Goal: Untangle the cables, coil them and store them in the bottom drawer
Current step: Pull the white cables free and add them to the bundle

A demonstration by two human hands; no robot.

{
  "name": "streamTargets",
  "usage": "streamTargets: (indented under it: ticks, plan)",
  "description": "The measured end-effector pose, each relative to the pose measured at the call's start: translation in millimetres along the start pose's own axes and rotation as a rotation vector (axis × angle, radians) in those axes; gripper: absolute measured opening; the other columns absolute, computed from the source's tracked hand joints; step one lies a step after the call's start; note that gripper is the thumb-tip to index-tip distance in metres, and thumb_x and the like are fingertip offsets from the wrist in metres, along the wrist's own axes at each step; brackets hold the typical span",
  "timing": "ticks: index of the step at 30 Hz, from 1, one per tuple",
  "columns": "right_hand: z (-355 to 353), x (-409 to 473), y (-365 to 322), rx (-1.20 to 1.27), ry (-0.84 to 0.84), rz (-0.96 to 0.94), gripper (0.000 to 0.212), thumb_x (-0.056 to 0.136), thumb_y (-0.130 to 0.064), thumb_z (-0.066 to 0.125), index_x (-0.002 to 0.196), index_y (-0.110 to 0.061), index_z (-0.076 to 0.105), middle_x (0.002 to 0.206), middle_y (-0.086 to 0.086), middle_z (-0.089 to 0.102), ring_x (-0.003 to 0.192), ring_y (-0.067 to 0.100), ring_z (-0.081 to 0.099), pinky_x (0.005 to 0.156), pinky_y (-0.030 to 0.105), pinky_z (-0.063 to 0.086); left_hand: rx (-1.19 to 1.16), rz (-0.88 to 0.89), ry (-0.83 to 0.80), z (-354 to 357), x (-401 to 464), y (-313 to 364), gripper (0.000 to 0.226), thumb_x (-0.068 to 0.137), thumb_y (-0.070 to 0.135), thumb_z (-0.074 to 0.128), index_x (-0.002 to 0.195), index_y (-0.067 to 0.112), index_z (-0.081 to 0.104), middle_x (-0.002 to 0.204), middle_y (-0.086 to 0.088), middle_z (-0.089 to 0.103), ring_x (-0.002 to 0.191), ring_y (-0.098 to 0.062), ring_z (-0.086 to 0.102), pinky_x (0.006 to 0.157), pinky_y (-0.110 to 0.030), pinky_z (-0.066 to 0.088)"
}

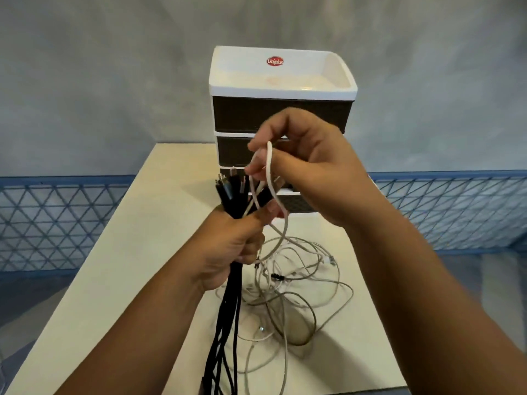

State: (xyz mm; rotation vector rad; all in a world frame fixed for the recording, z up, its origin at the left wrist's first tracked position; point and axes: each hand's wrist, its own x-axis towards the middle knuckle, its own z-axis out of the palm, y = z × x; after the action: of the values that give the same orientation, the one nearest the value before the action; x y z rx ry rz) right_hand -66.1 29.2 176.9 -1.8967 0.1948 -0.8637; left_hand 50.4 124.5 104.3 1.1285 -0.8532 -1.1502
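So the left hand (232, 249) is clenched around a bundle of black cables (225, 323), with the plug ends sticking up above the fist and the rest hanging down past the near edge of the table (114, 266). The right hand (310, 169) is up in front of the drawer unit (281, 109), pinching a loop of white cable (269, 172) between thumb and fingers; that loop runs down to the left thumb, which seems to pin it against the black bundle too. Under both hands there's a messy tangle of white cables (293, 295) spread loose on the table. The drawer unit sits at the far end of the table, white frame with dark drawers, and the bottom drawer (299, 203) looks pulled out a bit, though the hands cover most of it.
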Motion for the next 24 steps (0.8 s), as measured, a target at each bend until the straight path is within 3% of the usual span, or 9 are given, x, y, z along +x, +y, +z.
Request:
streamTargets:
  ticks: [2,4,8,10,12,14,16,19,24]
  plan:
    - [-8,-8,15,0.160,0.005,0.034,0.019,0.094,0.010,0.050,0.110,0.005,0.057,0.101,0.023,0.067,0.091,0.029,0.069,0.080,0.038,0.058,-0.014,-0.003,-0.007,-2,-1,-1,0.022,0.075,0.039,0.068,0.072,0.017,0.070,0.051,0.007,0.018,0.043,-0.007,0.013,0.043,-0.019,0.011]
    - [-21,-21,37,0.259,0.093,0.113,0.030,0.094,0.014,0.044,0.118,0.001,0.057,0.118,0.018,0.065,0.099,0.027,0.069,0.086,0.035,0.056,-0.027,-0.018,0.028,-7,-1,-2,0.024,0.078,0.037,0.064,0.069,0.016,0.069,0.049,0.008,0.018,0.042,-0.006,0.013,0.042,-0.018,0.012]
    - [-51,-58,104,-0.239,0.287,0.507,0.030,0.096,0.003,0.049,0.109,-0.018,0.066,0.115,0.010,0.067,0.090,0.020,0.070,0.080,0.029,0.059,-0.094,-0.032,0.113,-19,2,-2,0.025,0.086,0.037,0.059,0.075,0.014,0.065,0.048,0.008,0.018,0.040,-0.005,0.014,0.040,-0.016,0.013]
    - [-56,-74,135,-0.517,-0.006,0.756,0.019,0.096,-0.007,0.056,0.101,-0.019,0.069,0.101,0.010,0.071,0.082,0.024,0.069,0.072,0.033,0.057,-0.130,-0.030,0.134,-23,2,-3,0.026,0.086,0.038,0.057,0.074,0.015,0.059,0.046,0.009,0.018,0.038,-0.004,0.014,0.039,-0.016,0.012]
    - [-53,-84,151,-0.648,-0.331,0.894,0.026,0.091,-0.001,0.056,0.101,-0.020,0.070,0.097,0.002,0.070,0.081,0.020,0.067,0.069,0.026,0.055,-0.154,-0.027,0.158,-26,3,-3,0.026,0.085,0.040,0.058,0.072,0.016,0.056,0.046,0.009,0.017,0.037,-0.004,0.015,0.039,-0.016,0.011]
    - [-48,-88,153,-0.691,-0.476,0.885,0.040,0.086,0.008,0.054,0.106,-0.023,0.070,0.099,-0.004,0.066,0.089,0.015,0.064,0.073,0.020,0.050,-0.173,-0.015,0.181,-27,4,-2,0.027,0.084,0.041,0.059,0.072,0.017,0.056,0.045,0.008,0.017,0.037,-0.004,0.015,0.040,-0.016,0.010]
    - [-48,-89,151,-0.738,-0.485,0.816,0.033,0.087,-0.002,0.063,0.111,-0.024,0.070,0.103,-0.007,0.065,0.094,0.012,0.062,0.081,0.021,0.051,-0.195,0.003,0.198,-29,5,-1,0.026,0.084,0.041,0.059,0.072,0.018,0.057,0.045,0.008,0.018,0.037,-0.004,0.015,0.041,-0.016,0.010]
    - [-48,-91,150,-0.708,-0.405,0.736,0.021,0.083,-0.024,0.076,0.104,-0.024,0.074,0.098,-0.011,0.065,0.091,0.009,0.062,0.080,0.021,0.051,-0.242,0.024,0.212,-33,5,2,0.026,0.085,0.040,0.058,0.071,0.019,0.059,0.043,0.010,0.021,0.035,-0.003,0.017,0.036,-0.014,0.015]
    - [-47,-74,139,-0.758,-0.171,0.536,0.012,0.093,-0.024,0.066,0.100,-0.018,0.074,0.094,-0.005,0.068,0.084,0.011,0.061,0.074,0.020,0.047,-0.290,0.055,0.266,-38,3,9,0.028,0.091,0.038,0.053,0.072,0.019,0.059,0.041,0.010,0.020,0.034,-0.002,0.017,0.035,-0.013,0.015]
